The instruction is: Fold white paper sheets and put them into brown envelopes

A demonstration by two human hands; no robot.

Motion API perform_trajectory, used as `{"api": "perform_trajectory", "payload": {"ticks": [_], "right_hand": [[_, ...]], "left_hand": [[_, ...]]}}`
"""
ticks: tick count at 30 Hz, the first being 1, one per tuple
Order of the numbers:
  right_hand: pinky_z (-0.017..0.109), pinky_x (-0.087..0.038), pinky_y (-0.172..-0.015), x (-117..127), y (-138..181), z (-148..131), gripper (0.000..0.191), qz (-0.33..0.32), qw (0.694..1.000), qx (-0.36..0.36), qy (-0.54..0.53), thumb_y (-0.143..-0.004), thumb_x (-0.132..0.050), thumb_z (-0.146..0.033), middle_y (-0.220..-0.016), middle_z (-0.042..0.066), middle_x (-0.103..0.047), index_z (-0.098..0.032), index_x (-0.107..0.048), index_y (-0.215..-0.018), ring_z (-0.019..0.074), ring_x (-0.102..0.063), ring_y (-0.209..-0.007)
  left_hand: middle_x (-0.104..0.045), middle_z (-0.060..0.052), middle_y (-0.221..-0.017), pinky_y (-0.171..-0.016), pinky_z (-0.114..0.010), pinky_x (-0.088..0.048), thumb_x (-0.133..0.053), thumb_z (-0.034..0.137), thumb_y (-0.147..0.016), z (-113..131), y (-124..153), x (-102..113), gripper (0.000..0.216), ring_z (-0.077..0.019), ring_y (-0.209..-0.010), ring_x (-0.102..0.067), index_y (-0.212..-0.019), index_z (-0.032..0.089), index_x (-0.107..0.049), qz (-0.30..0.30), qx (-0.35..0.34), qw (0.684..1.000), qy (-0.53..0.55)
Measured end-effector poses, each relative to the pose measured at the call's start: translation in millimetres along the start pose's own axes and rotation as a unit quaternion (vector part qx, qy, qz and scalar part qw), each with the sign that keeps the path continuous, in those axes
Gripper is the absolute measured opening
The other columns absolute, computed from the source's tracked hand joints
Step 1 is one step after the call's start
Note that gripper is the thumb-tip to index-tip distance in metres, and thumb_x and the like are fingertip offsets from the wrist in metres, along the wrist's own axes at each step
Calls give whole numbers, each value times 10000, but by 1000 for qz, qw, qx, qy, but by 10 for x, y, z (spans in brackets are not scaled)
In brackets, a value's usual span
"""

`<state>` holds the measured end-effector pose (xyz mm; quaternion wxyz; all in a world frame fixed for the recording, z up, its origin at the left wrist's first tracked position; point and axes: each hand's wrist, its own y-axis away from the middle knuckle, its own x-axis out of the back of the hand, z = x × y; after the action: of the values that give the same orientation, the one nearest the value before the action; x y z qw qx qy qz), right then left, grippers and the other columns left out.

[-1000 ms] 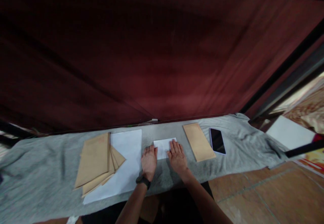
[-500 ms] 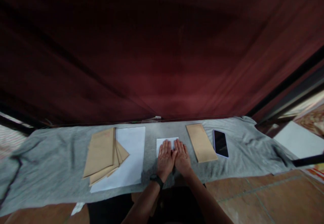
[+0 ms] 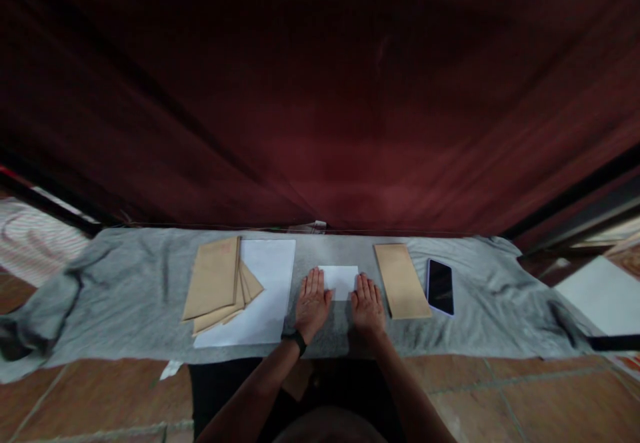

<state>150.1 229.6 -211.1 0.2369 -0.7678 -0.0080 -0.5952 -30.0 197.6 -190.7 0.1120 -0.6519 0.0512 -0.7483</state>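
A small folded white paper [image 3: 341, 279] lies on a grey cloth [image 3: 125, 289] spread over the floor. My left hand [image 3: 312, 301] rests flat on the cloth at the paper's left edge, fingers stretched out, with a black band on the wrist. My right hand [image 3: 368, 303] lies flat at the paper's right edge, fingers also stretched out. Neither hand holds anything.
Several brown envelopes [image 3: 215, 283] are fanned on white sheets [image 3: 265, 289] to the left. One brown envelope [image 3: 401, 280] and a black phone [image 3: 441, 286] lie to the right. A dark red curtain [image 3: 320, 96] hangs behind. Terracotta floor tiles [image 3: 500, 396] are in front.
My hands were together on top of the folded paper; now they have slid apart to its left and right edges. The camera view shifted slightly.
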Motion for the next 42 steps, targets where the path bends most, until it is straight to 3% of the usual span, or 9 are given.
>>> {"api": "perform_trajectory", "payload": {"ticks": [5, 9, 12, 18, 27, 42], "right_hand": [[503, -312, -1161, 109, -119, -244, 573, 11, 999, 17, -41, -1035, -278, -239, -1595, 172, -345, -88, -218, -1584, 293, -329, -1471], [419, -320, -1182, 123, -208, -635, 550, -63, 985, 125, -104, -1051, -284, -312, -1615, 88, -333, -166, -265, -1581, 218, -309, -1486], [410, -333, -1179, 96, -182, -725, 541, -88, 982, 133, -106, -1061, -277, -326, -1594, 76, -375, -182, -259, -1583, 191, -351, -1465], [441, -325, -1175, 74, -46, -375, 522, -43, 984, 153, -79, -1051, -352, -333, -1538, 133, -454, -145, -371, -1537, 233, -402, -1435], [456, -324, -1160, 107, 31, 19, 584, -7, 990, 134, -33, -1051, -356, -339, -1534, 176, -448, -98, -257, -1574, 266, -408, -1427], [443, -287, -1177, 220, 145, 239, 561, -42, 998, 48, -5, -1054, -302, -389, -1548, 136, -441, -126, -350, -1548, 266, -399, -1427]], "left_hand": [[-351, -190, -1591, -1221, -489, -253, -334, 343, -999, -6, 5, -14, 621, -276, -1513, -246, -1541, 46, -289, -13, 4, 1000, -1], [-330, -148, -1612, -1239, -461, -219, -329, 178, -940, -45, 41, -23, 635, -237, -1522, -222, -1566, 100, -255, -29, -10, 1000, -3], [-314, -131, -1622, -1243, -460, -212, -320, 146, -924, -55, 58, -9, 658, -227, -1528, -198, -1576, 124, -235, -32, -17, 999, -1], [-319, -152, -1615, -1241, -456, -211, -313, 237, -985, -20, 25, 2, 586, -233, -1527, -203, -1548, 78, -291, -30, -3, 1000, 3], [-341, -129, -1606, -1236, -464, -228, -316, 282, -1001, -38, 60, 44, 571, -236, -1514, -250, -1541, 98, -324, -7, 8, 1000, 12], [-376, -136, -1588, -1224, -483, -256, -307, 266, -998, -88, 146, 143, 566, -262, -1510, -259, -1534, 87, -345, -21, 40, 998, 35]]}}
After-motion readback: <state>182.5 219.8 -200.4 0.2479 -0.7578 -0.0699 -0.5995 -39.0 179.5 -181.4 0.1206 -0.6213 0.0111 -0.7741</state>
